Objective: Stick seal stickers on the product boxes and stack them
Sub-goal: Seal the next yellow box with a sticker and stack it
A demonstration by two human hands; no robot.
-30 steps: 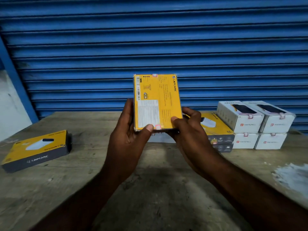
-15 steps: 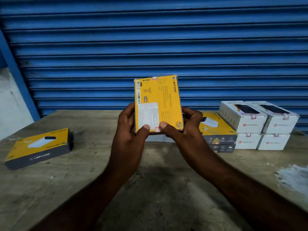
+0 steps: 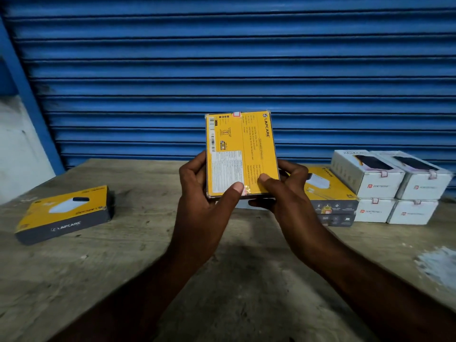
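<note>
- Holding the yellow box (image 3: 243, 154) up off the worktop (image 3: 222, 280), printed back facing me, with both hands round its lower half.
- Left hand (image 3: 204, 193): fingers curled round the left edge, thumb pressed on the face right next to the small seal sticker (image 3: 245, 191) at the bottom edge.
- Right hand (image 3: 283, 191): fingers tucked behind and under the box, thumb on the face just the other side of that sticker.
- The top edge has a second sticker (image 3: 237, 114) too, so I reckon this box is basically sealed.
- Looks finished: four white boxes (image 3: 394, 188) stacked two high on the right, each showing a seal, with a yellow stack (image 3: 330, 193) of what looks like two boxes just beside them.
- Left to do, I'd guess: put this one on the yellow stack, then deal with the loose box (image 3: 64, 213) way over on the left. I can't tell from here if it has any seals.
</note>
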